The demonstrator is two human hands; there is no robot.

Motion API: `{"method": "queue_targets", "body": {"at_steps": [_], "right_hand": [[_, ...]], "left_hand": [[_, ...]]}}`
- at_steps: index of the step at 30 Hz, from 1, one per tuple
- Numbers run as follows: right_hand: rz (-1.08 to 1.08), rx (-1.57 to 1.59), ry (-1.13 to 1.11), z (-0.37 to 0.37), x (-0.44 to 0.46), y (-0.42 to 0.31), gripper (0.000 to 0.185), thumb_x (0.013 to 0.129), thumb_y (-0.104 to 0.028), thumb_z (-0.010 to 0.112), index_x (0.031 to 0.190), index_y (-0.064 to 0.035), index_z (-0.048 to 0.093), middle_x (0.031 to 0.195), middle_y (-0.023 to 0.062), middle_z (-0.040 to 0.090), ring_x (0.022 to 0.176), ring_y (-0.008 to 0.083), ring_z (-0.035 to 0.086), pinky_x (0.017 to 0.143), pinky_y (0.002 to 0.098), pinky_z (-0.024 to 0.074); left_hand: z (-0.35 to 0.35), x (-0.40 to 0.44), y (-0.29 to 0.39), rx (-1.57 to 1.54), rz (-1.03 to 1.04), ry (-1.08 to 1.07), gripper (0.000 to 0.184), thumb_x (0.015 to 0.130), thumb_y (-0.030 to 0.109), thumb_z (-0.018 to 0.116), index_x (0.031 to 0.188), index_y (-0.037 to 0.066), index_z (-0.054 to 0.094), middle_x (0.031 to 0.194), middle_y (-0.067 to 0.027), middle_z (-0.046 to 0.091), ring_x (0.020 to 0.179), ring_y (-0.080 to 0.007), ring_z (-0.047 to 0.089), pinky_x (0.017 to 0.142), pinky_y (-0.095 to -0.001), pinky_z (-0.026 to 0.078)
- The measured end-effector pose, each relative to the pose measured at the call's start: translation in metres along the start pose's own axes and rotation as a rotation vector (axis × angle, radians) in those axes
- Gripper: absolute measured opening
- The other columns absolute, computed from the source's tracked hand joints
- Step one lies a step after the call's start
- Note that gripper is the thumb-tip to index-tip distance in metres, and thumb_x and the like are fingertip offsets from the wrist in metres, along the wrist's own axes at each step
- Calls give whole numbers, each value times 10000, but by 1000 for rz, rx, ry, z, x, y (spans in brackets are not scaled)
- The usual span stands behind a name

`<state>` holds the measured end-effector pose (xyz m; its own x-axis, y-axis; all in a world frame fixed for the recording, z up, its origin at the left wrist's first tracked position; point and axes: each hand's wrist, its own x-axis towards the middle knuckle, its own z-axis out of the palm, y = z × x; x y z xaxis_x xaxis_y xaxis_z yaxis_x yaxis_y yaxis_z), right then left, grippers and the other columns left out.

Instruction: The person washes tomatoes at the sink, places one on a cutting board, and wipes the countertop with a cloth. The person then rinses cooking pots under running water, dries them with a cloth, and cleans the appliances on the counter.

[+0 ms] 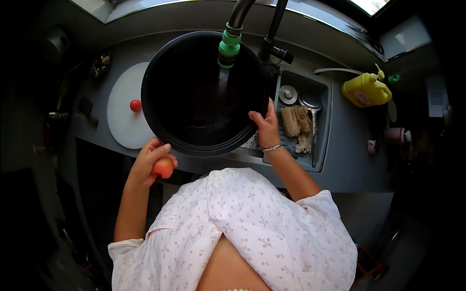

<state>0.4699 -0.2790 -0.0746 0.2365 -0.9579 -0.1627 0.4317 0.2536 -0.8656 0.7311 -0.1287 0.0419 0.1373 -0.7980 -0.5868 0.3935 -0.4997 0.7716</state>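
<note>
A large round black pot (206, 145) is under the faucet, and water (223, 77) runs into it from a green faucet nozzle (229, 47). My right hand (266, 127) grips the right rim of the pot, with its thumb over the edge. My left hand (154, 157) is closed around a round red-orange fruit (163, 167) with a piece gone from its lower side. That hand is right by the pot's lower left rim; I cannot tell whether it touches it. The dark inside of the pot hides most of what it holds.
A white round board (125, 116) with a small red tomato (135, 105) lies left of the pot. At right, a grey sink tray (324, 145) holds a drain plug (288, 94), brown scrubbers (292, 121) and a ladle (313, 116). A yellow jug (365, 90) stands beyond it.
</note>
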Motion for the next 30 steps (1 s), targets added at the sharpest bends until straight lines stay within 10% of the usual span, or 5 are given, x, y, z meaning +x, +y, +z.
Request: {"method": "queue_targets", "body": {"at_steps": [5,10,17,22,30], "right_hand": [[-165,-331,-60,9,12,-52,426,785,-13,590,1203,6,509,1020,71,626,867,105,603,739,233,508],[276,-354,-5,-11,-7,-52,210,829,-133,631,1013,-59,563,723,-32,571,512,56,541,368,203,409],[342,-664,-58,-67,18,-22,792,799,-496,705,1338,19,438,1162,173,611,898,197,639,635,279,534],[-180,-605,226,-106,115,-30,751,837,-245,711,1438,-18,322,1374,187,481,1191,237,516,997,339,421],[15,-529,191,-68,163,-43,876,801,-94,648,1516,-59,143,1484,191,337,1323,233,403,1014,317,376]], "left_hand": [[7,9,-11,-142,61,-6,102,913,123,589,954,30,583,808,-102,651,657,-196,648,595,-290,529],[27,7,19,-132,160,-71,98,897,105,590,935,16,606,814,-122,679,659,-203,655,637,-305,548],[50,16,28,-155,51,69,82,867,120,587,844,43,572,747,-136,669,618,-233,655,623,-316,551],[57,16,31,-135,23,101,102,861,140,603,839,46,569,722,-117,659,618,-223,655,615,-297,541],[57,11,33,-101,34,118,96,860,133,606,866,38,590,719,-113,663,617,-212,656,615,-289,543]]}}
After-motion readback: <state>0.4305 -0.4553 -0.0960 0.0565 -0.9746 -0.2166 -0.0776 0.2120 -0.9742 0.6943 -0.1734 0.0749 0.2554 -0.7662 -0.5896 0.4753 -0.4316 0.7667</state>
